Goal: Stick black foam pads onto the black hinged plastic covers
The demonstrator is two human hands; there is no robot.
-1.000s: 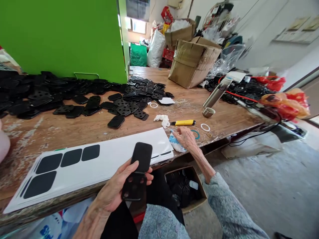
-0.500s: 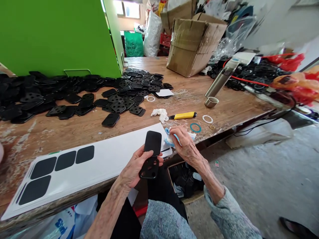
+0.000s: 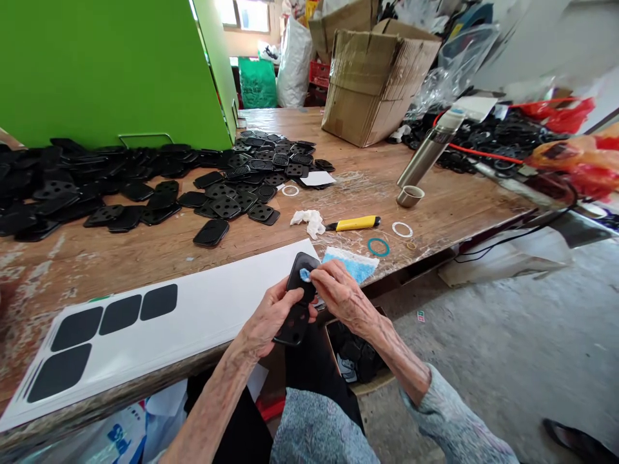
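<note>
My left hand (image 3: pixel 271 319) grips two black plastic plates (image 3: pixel 296 303) at the table's front edge: a smooth one on top and a perforated one below. My right hand (image 3: pixel 338 293) pinches a small blue round sticker (image 3: pixel 305 275) against the top plate. A blue sheet (image 3: pixel 355 263) lies just behind my right hand. A long white backing sheet (image 3: pixel 193 303) with several black pads (image 3: pixel 120 314) lies to the left.
A large heap of black plates (image 3: pixel 145 183) lies before a green panel (image 3: pixel 111 71). A yellow utility knife (image 3: pixel 355 223), rings (image 3: pixel 378 247), a steel flask (image 3: pixel 428 158) with its cup, and a cardboard box (image 3: pixel 372 80) stand further back. An open box of parts (image 3: pixel 355 361) sits under the table.
My right hand left the blue sheet on the table and came to the black plate with a small blue sticker. My left hand brought the plates up towards the table edge.
</note>
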